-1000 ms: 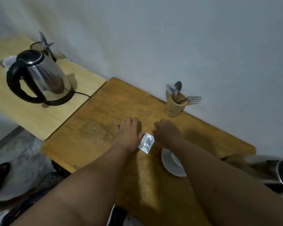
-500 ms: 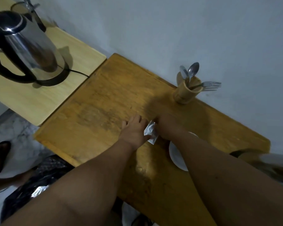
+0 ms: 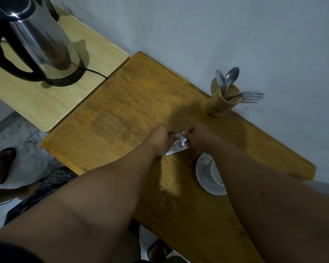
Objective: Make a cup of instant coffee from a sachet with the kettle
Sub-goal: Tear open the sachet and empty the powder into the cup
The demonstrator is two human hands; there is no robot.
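Your left hand and right hand meet over the middle of the table, with the sachet pinched between them, left hand on its left edge and right hand on its right. Just behind your right wrist, nearer to you, the cup sits on the saucer, partly hidden under your forearm. Beyond your right hand, against the wall, the utensil holder stands on the table with spoons and a fork in it. Far to the left of your left hand, the kettle stands on its base on the adjoining side table.
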